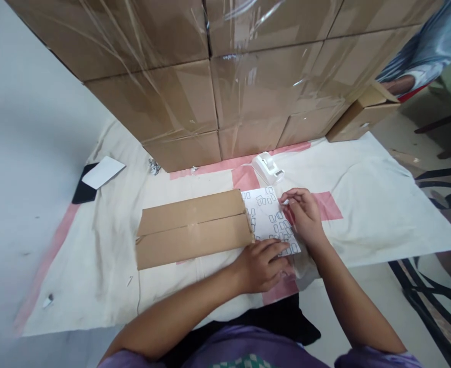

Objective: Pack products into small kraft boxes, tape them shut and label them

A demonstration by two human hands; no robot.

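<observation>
A sheet of white paper printed with small outlined rectangles lies at the right end of a closed cardboard box. My left hand rests at the paper's near edge, fingers stretched out over its lower corner beside the box. At the paper's right edge is my right hand, thumb and index finger brought together. A small whitish bit shows at those fingertips, too small to name. Just beyond the paper stands a white tape dispenser.
Large taped cardboard boxes are stacked along the table's back. An opened box stands at the right, near another person's hand. A white card overlaps a black flat piece at the left. Cream cloth covers the table.
</observation>
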